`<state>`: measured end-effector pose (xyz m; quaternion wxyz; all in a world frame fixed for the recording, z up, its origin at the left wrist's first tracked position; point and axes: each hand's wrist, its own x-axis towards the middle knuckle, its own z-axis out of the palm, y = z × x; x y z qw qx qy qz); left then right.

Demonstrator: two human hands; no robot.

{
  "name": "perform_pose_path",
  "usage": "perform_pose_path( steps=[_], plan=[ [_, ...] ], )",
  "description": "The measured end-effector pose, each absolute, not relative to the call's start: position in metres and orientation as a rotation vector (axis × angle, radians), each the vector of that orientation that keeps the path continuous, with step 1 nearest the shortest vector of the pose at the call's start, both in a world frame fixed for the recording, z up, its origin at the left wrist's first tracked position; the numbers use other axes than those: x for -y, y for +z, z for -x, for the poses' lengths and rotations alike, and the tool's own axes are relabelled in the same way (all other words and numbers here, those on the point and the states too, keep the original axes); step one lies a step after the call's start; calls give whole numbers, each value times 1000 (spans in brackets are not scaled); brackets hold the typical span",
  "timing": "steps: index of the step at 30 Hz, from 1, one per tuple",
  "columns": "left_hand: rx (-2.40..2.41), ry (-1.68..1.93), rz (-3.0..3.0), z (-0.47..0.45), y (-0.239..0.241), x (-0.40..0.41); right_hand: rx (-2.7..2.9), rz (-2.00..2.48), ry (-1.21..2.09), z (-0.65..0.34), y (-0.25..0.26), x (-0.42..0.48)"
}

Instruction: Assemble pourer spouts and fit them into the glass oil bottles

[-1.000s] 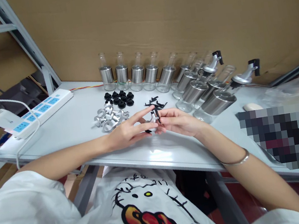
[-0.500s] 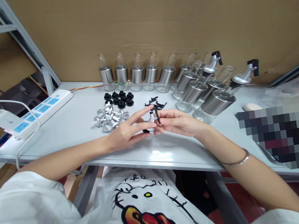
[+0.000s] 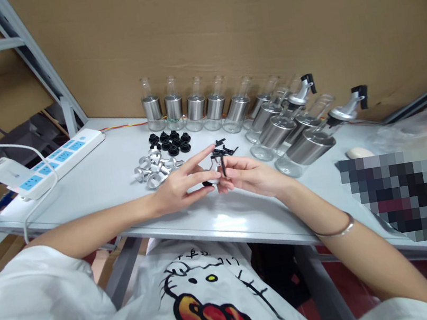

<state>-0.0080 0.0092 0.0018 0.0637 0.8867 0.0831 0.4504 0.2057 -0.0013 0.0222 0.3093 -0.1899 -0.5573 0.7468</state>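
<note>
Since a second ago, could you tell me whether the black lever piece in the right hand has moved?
Yes: the black lever piece rose slightly toward the pile of black levers.

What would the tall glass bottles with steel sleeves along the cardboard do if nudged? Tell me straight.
The glass bottles look tall and narrow-necked, so a push high up would probably tip one. They stand almost touching in a row, so one falling would likely knock its neighbour. The clear necks are probably fragile, and the steel sleeves look smooth, perhaps slippery to grip.

Bare table (image 3: 93,186) lies open leftward; silver caps (image 3: 154,168), black plugs (image 3: 169,141) and bottles (image 3: 206,108) crowd the far side.
</note>
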Motion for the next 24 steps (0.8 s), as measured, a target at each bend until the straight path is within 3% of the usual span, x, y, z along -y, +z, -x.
perform_pose_path(
  steps=[24],
  plan=[
    [-249, 1343, -2656, 9, 1, -8, 1506, 562, 2014, -208, 23, 0]
  ],
)
